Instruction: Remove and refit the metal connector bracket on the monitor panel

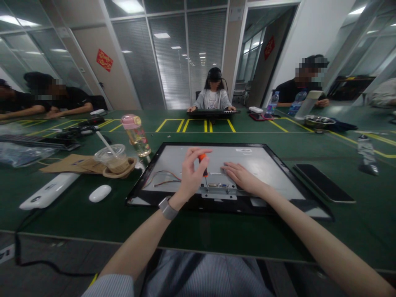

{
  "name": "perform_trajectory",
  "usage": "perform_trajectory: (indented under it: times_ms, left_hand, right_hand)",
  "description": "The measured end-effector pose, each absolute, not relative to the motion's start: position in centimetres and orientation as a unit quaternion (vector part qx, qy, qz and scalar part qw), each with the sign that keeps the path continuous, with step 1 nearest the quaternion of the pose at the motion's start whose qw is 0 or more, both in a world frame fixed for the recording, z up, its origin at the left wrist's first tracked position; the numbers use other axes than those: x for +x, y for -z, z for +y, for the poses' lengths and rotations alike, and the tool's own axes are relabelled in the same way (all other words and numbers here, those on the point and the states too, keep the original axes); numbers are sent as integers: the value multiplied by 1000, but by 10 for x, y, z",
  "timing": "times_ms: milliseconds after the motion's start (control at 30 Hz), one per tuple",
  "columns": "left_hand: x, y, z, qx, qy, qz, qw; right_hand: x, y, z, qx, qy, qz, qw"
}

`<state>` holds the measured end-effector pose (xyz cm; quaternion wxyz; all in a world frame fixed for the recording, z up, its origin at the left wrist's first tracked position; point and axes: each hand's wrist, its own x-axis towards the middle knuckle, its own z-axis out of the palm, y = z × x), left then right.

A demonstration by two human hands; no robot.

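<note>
Glass partitions and blinds wall the room, and a green desk [77, 214] marked with yellow lines fills my view. One monitor panel [272, 165] lies back-up near the desk's near edge, about midway along it.

The left hand [192, 175], with a watch on its wrist, is closed around the orange handle of one screwdriver [203, 163]. The tool stands nearly upright, and its tip is down at one metal port plate [219, 192] by the panel's near edge. The right hand [243, 177] lies flat on the panel's back, fingers spread, just beside the plate and holding nothing. A small bundle of thin wires [163, 179] trails across the panel to the left of the left hand.

Toward the desk's left edge I count one pink-capped bottle [136, 136], one plastic cup [113, 159] with a straw, and one white mouse [99, 193]. One long white device [49, 196] lies there too, nearer the near left corner. One dark phone [323, 183] lies just right of the panel.

I count four people seated around the desk: two at the left edge, one at the far edge behind a keyboard [213, 112], and one at the right edge near a metal bowl [320, 121].
</note>
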<state>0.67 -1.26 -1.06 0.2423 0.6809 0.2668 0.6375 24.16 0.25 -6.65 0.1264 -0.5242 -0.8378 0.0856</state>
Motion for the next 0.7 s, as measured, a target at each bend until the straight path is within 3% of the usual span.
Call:
perform_trajectory:
  times_ms: [167,400,700]
  left_hand:
    - [7,10,-12,656,-627,261,330]
    - [7,8,-11,674,-640,271,252]
    - [7,8,-12,670,-618,249,327]
  right_hand:
    - [242,68,3,-523,-84,-838,130]
    - [243,70,5,-521,-80,-840,130]
    - [242,68,3,-527,-87,-836,130]
